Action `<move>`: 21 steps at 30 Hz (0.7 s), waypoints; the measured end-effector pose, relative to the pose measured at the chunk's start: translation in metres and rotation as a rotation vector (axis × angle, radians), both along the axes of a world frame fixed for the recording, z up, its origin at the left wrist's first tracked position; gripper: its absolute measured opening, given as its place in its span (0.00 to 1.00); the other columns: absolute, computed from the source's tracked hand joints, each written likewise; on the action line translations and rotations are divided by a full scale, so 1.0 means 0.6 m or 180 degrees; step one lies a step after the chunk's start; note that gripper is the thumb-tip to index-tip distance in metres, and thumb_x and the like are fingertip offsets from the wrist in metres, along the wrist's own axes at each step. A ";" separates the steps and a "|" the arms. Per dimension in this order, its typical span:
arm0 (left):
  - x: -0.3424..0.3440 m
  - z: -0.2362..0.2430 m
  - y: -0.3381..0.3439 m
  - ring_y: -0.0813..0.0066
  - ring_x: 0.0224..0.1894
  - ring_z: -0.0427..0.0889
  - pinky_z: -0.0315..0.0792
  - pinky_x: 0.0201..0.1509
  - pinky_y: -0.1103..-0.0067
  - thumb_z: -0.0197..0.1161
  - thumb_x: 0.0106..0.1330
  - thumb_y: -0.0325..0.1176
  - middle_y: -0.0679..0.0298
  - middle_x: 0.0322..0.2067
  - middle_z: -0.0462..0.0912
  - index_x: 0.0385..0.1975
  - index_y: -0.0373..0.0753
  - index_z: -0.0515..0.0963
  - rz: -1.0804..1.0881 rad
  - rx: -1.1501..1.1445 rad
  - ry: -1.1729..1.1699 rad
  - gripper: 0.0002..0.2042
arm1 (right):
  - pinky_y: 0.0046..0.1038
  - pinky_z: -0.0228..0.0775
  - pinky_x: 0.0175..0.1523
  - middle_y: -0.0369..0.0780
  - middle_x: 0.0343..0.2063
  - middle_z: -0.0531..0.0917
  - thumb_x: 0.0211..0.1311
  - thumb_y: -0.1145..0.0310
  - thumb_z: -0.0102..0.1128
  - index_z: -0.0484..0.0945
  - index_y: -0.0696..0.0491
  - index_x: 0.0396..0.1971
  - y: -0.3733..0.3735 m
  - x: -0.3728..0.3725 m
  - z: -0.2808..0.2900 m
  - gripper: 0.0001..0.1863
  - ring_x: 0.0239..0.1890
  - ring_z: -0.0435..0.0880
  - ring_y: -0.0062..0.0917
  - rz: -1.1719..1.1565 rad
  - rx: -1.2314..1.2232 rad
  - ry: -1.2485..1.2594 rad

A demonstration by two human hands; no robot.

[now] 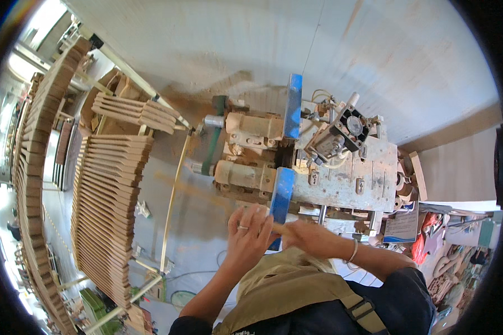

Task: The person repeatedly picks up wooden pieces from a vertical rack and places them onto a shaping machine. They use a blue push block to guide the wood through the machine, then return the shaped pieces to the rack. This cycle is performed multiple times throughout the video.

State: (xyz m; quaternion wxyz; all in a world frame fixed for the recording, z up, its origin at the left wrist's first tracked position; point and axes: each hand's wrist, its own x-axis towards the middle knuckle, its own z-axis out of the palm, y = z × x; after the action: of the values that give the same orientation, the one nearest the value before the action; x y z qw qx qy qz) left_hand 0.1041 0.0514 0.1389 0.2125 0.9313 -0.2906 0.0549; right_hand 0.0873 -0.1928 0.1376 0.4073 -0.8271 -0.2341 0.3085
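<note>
My left hand (pixel 247 234), with a ring on one finger, is curled in front of the machine, beside the lower blue guard (pixel 281 192). My right hand (pixel 306 238) is closed just to its right, slightly smeared by motion. Between the two hands shows the end of a slim tan wooden piece (pixel 279 229); most of it is covered by my fingers. Beyond my hands stands a dusty woodworking machine (pixel 341 181) with two cylindrical motors, the nearer motor (pixel 245 175) and the farther motor (pixel 255 125). A second blue guard (pixel 293 106) rises behind.
To the left, a rack holds a long row of shaped wooden parts (pixel 103 206), with several more parts (pixel 137 111) lying above it. A curved stack of wooden pieces (pixel 39 128) runs along the far left. Wooden offcuts (pixel 450 279) are heaped at the right. A pale wall (pixel 251 39) closes the back.
</note>
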 end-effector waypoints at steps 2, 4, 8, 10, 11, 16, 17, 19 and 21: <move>-0.016 -0.023 -0.046 0.52 0.63 0.71 0.60 0.68 0.57 0.77 0.58 0.39 0.54 0.58 0.77 0.51 0.40 0.80 0.0500 -0.0370 -0.0384 0.22 | 0.42 0.79 0.41 0.51 0.46 0.80 0.78 0.62 0.53 0.71 0.55 0.64 -0.081 0.000 -0.053 0.21 0.41 0.85 0.44 -0.0159 0.0156 -0.0316; -0.036 -0.080 -0.073 0.49 0.66 0.67 0.57 0.68 0.55 0.78 0.59 0.39 0.52 0.62 0.72 0.57 0.40 0.77 0.1035 -0.0710 -0.0461 0.27 | 0.31 0.76 0.34 0.43 0.30 0.81 0.84 0.61 0.46 0.73 0.59 0.62 -0.129 0.009 -0.055 0.20 0.28 0.82 0.29 -0.0763 -0.0282 0.0288; -0.058 -0.173 -0.121 0.48 0.65 0.68 0.59 0.67 0.54 0.75 0.63 0.42 0.50 0.64 0.70 0.64 0.36 0.71 0.1268 -0.0436 0.0119 0.32 | 0.29 0.79 0.42 0.39 0.33 0.81 0.85 0.51 0.43 0.72 0.55 0.67 -0.196 0.051 -0.020 0.26 0.34 0.81 0.23 -0.1289 -0.0252 0.1307; -0.063 -0.214 -0.135 0.47 0.66 0.68 0.59 0.67 0.53 0.74 0.65 0.42 0.49 0.65 0.69 0.65 0.35 0.70 0.1197 -0.0365 0.0147 0.33 | 0.28 0.79 0.43 0.38 0.33 0.81 0.85 0.49 0.43 0.70 0.54 0.71 -0.228 0.048 -0.065 0.29 0.36 0.81 0.21 -0.1675 0.0026 0.1442; -0.064 -0.221 -0.140 0.46 0.66 0.67 0.59 0.68 0.53 0.74 0.65 0.42 0.49 0.66 0.68 0.66 0.35 0.69 0.1144 -0.0320 0.0171 0.33 | 0.27 0.79 0.45 0.38 0.34 0.81 0.85 0.49 0.43 0.69 0.53 0.72 -0.244 0.052 -0.085 0.29 0.37 0.80 0.21 -0.1593 0.0003 0.1384; -0.063 -0.235 -0.143 0.44 0.67 0.67 0.61 0.69 0.52 0.68 0.70 0.40 0.47 0.68 0.67 0.69 0.34 0.67 0.1187 -0.0268 0.0252 0.31 | 0.26 0.75 0.45 0.35 0.35 0.79 0.83 0.49 0.48 0.69 0.54 0.73 -0.284 0.104 -0.141 0.30 0.38 0.77 0.20 -0.1421 -0.0123 0.1034; -0.066 -0.234 -0.141 0.43 0.67 0.67 0.61 0.69 0.52 0.68 0.70 0.40 0.47 0.68 0.67 0.69 0.34 0.67 0.1236 -0.0274 0.0261 0.30 | 0.26 0.74 0.44 0.34 0.35 0.79 0.83 0.49 0.49 0.70 0.54 0.73 -0.279 0.116 -0.140 0.30 0.38 0.76 0.18 -0.1261 -0.0217 0.0823; -0.072 -0.236 -0.143 0.43 0.67 0.67 0.60 0.69 0.51 0.68 0.69 0.39 0.47 0.68 0.67 0.68 0.36 0.67 0.1308 -0.0311 0.0263 0.30 | 0.28 0.70 0.40 0.35 0.31 0.76 0.81 0.54 0.54 0.71 0.51 0.73 -0.280 0.124 -0.146 0.28 0.34 0.72 0.21 -0.1254 -0.0367 0.0210; -0.071 -0.239 -0.147 0.42 0.66 0.66 0.60 0.69 0.49 0.71 0.66 0.37 0.49 0.67 0.67 0.68 0.40 0.67 0.1333 -0.0362 0.0238 0.32 | 0.28 0.70 0.40 0.36 0.30 0.76 0.79 0.57 0.58 0.71 0.48 0.74 -0.302 0.137 -0.186 0.28 0.32 0.71 0.23 -0.0912 -0.0356 -0.0715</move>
State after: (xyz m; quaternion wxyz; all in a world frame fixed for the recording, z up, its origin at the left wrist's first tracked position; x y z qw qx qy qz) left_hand 0.0613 -0.0369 -0.0047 0.2592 0.9593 -0.0791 0.0796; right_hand 0.1695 -0.3740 0.0261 0.3717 -0.9026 -0.1405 0.1656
